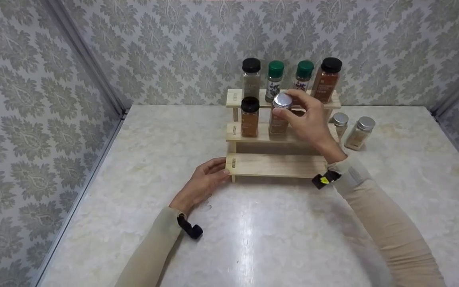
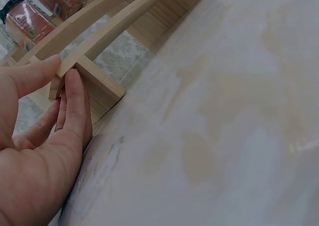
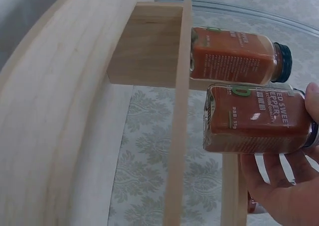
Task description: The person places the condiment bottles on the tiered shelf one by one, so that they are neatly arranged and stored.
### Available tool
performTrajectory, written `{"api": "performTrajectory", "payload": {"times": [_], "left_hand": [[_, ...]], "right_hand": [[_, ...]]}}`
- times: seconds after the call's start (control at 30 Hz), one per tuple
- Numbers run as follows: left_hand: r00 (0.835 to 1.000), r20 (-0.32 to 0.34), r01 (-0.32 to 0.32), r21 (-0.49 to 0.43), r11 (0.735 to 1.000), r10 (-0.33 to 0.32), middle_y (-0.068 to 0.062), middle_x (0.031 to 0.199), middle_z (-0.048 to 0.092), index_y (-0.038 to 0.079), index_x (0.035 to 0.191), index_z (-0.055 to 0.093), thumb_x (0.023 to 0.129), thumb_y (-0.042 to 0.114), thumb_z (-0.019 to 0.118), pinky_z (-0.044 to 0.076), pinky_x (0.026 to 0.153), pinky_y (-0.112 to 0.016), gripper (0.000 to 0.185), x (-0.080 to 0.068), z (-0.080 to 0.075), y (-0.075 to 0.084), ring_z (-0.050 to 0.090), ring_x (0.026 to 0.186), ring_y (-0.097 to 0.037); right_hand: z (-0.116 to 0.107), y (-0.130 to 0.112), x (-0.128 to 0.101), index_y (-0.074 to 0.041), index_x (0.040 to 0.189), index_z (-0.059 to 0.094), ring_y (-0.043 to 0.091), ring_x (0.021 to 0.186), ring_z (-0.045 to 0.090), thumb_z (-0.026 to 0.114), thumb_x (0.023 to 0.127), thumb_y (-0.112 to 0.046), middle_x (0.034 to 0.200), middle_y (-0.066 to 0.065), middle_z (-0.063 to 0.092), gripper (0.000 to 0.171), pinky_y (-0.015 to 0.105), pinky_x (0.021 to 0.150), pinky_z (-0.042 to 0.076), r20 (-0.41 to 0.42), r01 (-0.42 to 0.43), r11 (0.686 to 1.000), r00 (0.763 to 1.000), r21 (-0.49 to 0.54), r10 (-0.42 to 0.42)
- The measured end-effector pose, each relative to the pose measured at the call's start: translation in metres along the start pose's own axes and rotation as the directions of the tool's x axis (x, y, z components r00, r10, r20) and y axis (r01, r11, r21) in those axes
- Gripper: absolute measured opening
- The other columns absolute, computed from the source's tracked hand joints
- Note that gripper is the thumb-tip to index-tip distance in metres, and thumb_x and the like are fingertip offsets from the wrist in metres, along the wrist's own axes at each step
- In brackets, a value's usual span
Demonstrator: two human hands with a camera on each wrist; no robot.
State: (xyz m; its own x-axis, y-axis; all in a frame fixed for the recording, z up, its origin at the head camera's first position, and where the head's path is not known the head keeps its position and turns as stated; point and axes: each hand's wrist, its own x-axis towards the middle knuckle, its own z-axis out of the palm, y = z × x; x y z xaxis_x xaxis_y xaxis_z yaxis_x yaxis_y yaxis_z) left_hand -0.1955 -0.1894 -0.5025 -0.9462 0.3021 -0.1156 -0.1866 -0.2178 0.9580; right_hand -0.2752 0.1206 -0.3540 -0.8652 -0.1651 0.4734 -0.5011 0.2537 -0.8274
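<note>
Reddish-brown jar (image 3: 256, 120), tan rack (image 1: 281, 164), green caps (image 1: 276, 69), grey leaf-patterned wallpaper (image 1: 171, 38)

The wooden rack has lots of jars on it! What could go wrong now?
The silver-capped jar might slip, since the right grip pinches it near its top. It could also bump the black-capped jar beside it on the middle shelf. And if the left grip, pinching a front corner of the wooden rack, tugs, everything on it might wobble.

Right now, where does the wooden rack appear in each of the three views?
Head: wooden rack, right of centre, around mid-height.
Left wrist: upper left, slanting up to the top edge.
Right wrist: across the left and middle.
Shared landmark: the patterned wallpaper, visible in all three.
</note>
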Motion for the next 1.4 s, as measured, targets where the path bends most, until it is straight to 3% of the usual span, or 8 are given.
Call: {"api": "performTrajectory", "payload": {"times": [0.27, 0.63, 0.97, 1.03, 1.27, 1.4], "left_hand": [[1.0, 0.003, -0.006, 0.009, 1.0, 0.006, -0.024, 0.158, 0.05, -0.002, 0.157, 0.046, 0.105, 0.005, 0.066, 0.055, 0.11, -0.035, 0.057, 0.0, 0.002, 0.0, 0.06, 0.136, -0.03], [1.0, 0.003, 0.001, 0.013, 1.0, -0.001, -0.022, 0.158, 0.051, 0.0, 0.158, 0.047, 0.105, 0.004, 0.066, 0.055, 0.109, -0.032, 0.056, 0.0, 0.005, -0.001, 0.06, 0.136, -0.026], [1.0, 0.0, 0.005, -0.001, 1.0, -0.005, -0.023, 0.158, 0.051, -0.001, 0.157, 0.047, 0.105, 0.004, 0.066, 0.055, 0.109, -0.032, 0.056, 0.002, 0.004, -0.001, 0.061, 0.135, -0.026], [1.0, 0.002, 0.006, -0.001, 1.0, -0.006, -0.024, 0.158, 0.051, -0.001, 0.157, 0.046, 0.105, 0.004, 0.067, 0.055, 0.109, -0.032, 0.056, 0.002, 0.004, -0.001, 0.061, 0.135, -0.027], [1.0, -0.002, 0.008, -0.008, 1.0, -0.008, -0.023, 0.158, 0.05, -0.001, 0.158, 0.045, 0.104, 0.005, 0.068, 0.055, 0.109, -0.033, 0.058, 0.0, -0.001, -0.001, 0.062, 0.132, -0.026], [1.0, 0.0, 0.008, -0.007, 1.0, -0.008, -0.023, 0.157, 0.05, -0.001, 0.158, 0.045, 0.104, 0.006, 0.069, 0.056, 0.108, -0.032, 0.059, 0.001, -0.002, -0.001, 0.063, 0.131, -0.025]], "right_hand": [[0.008, 0.006, -0.002, -0.001, 0.133, 0.069, 0.017, 0.111, 0.066, 0.087, 0.09, -0.012, 0.125, 0.012, 0.07, 0.047, 0.029, 0.099, 0.059, 0.008, -0.004, 0.999, 1.0, 0.038, 0.004], [0.011, 0.007, -0.003, 0.0, 0.129, 0.071, 0.015, 0.108, 0.068, 0.089, 0.088, -0.014, 0.121, 0.014, 0.075, 0.047, 0.026, 0.096, 0.058, -0.016, 0.041, 0.999, 0.999, -0.016, -0.042], [0.003, -0.005, -0.002, -0.003, 0.134, 0.068, 0.021, 0.117, 0.069, 0.089, 0.09, -0.015, 0.129, 0.013, 0.071, 0.051, 0.036, 0.106, 0.058, -0.008, -0.087, 0.995, 0.996, 0.053, 0.088], [-0.001, -0.009, -0.001, -0.004, 0.134, 0.068, 0.023, 0.118, 0.07, 0.088, 0.09, -0.015, 0.131, 0.013, 0.071, 0.049, 0.035, 0.106, 0.058, -0.028, -0.076, 0.996, 0.997, 0.045, 0.077], [-0.023, -0.016, 0.004, 0.002, 0.131, 0.07, 0.031, 0.114, 0.071, 0.084, 0.094, -0.012, 0.125, 0.015, 0.075, 0.042, 0.028, 0.098, 0.06, -0.086, 0.086, 0.996, 0.993, 0.006, -0.085], [-0.044, -0.019, 0.003, 0.0, 0.131, 0.071, 0.027, 0.113, 0.071, 0.081, 0.097, -0.015, 0.126, 0.015, 0.074, 0.038, 0.023, 0.096, 0.058, -0.104, 0.096, 0.995, 0.99, -0.041, -0.1]]}}
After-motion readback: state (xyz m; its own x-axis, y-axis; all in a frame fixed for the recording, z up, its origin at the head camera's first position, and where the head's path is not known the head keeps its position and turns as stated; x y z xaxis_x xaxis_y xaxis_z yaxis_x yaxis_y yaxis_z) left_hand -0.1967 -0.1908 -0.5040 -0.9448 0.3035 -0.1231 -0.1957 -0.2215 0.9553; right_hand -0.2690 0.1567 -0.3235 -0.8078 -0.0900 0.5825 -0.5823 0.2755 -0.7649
